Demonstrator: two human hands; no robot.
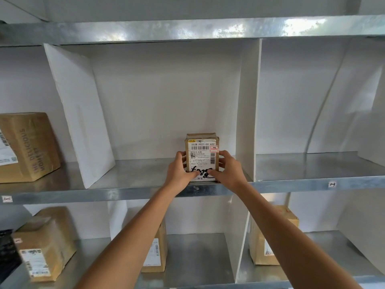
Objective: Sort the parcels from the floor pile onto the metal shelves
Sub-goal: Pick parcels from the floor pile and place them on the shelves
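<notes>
The small brown cardboard parcel with white label (202,157) stands upright at the front of the grey metal shelf (135,174). My left hand (183,171) and right hand (228,170) clasp its sides, fingers curled; placing looks nearly done, so next I release without tipping it

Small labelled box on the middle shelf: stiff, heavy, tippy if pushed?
Probably stiff: the small box keeps square cardboard edges between the left hand and right hand. Likely light, given its size. It stands on end near the shelf front edge, so a push could tip it.
</notes>
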